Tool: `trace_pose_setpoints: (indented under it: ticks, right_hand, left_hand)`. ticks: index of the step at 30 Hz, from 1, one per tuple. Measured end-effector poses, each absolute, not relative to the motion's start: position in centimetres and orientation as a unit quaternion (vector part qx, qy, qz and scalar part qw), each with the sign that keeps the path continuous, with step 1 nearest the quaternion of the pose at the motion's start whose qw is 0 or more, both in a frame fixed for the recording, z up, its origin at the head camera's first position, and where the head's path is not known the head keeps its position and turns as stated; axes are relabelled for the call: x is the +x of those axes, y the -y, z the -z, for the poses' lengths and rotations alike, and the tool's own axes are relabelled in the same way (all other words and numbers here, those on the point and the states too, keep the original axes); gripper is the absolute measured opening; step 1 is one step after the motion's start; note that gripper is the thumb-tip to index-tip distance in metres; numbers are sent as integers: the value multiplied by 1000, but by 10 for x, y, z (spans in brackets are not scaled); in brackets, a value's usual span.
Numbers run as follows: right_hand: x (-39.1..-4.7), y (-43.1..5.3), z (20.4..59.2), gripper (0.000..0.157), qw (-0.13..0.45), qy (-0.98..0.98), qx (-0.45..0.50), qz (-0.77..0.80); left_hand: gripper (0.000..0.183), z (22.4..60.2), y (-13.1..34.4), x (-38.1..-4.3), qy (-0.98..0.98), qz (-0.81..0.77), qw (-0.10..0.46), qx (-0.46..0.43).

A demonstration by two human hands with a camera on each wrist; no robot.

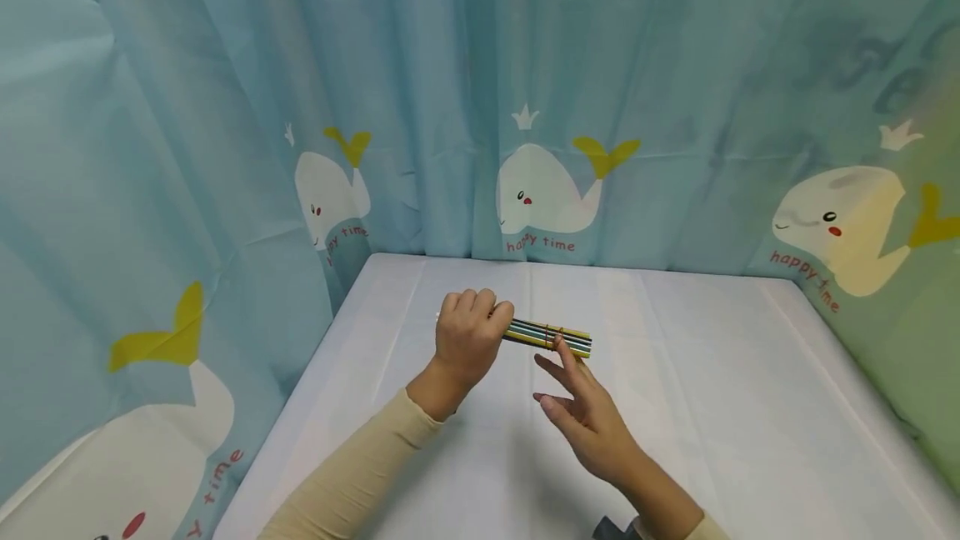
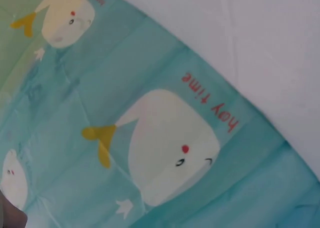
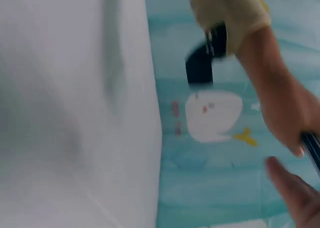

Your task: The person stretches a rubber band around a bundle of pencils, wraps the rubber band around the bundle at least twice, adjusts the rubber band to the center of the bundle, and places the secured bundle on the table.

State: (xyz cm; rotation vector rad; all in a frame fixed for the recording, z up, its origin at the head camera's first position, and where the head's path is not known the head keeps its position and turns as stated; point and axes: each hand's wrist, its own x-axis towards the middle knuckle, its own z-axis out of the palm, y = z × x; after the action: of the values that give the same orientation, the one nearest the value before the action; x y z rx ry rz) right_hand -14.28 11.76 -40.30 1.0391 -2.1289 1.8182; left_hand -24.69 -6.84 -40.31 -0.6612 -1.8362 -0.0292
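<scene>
A slim bundle of straight yellow, black and pale-blue sticks (image 1: 531,333) is held above the white-covered table (image 1: 712,365), its left part gripped in the curled fingers of the left hand (image 1: 468,338). Toward the right end, thin reddish-brown bands (image 1: 547,336) are wrapped round it. Beside them the index fingertip of the right hand (image 1: 588,419) is placed, the other fingers loosely extended, nothing clasped. Behind, a blue-green whale-printed curtain (image 1: 435,173) is hung

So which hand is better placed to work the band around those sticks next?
Probably the right hand: its index finger is at the thin band, and its thumb is free. The left hand is busy gripping the sticks.
</scene>
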Motion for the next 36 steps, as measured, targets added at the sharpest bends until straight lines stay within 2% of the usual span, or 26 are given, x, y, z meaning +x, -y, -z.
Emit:
trace_pose_setpoints:
  ticks: [5,8,13,15,18,20,30,36]
  right_hand:
    - [-138,-108,415,54,249,652,319,-641]
    - [-142,-113,424,45,323,632,308,-634]
    - [-165,-138,426,24,443,682,293,-503]
    - [-178,-149,423,29,471,712,306,-421]
    - [-193,-159,417,43,463,744,355,-326]
    - [-199,-161,412,46,448,756,387,-280]
    - [-209,-163,399,37,439,762,425,-213]
    - [-219,-176,398,38,380,772,438,-261]
  left_hand:
    - [14,399,66,-247,801,11,542,-254]
    - [15,400,69,-249,818,11,523,-240]
    - [18,406,71,-251,806,10,531,-262]
    - [18,407,71,-252,794,7,543,-273]
    - [19,407,69,-252,780,3,556,-285]
    - [20,407,68,-252,773,2,562,-295]
    - [17,403,58,-250,759,-20,578,-299]
    - [11,411,55,-248,768,-41,565,-298]
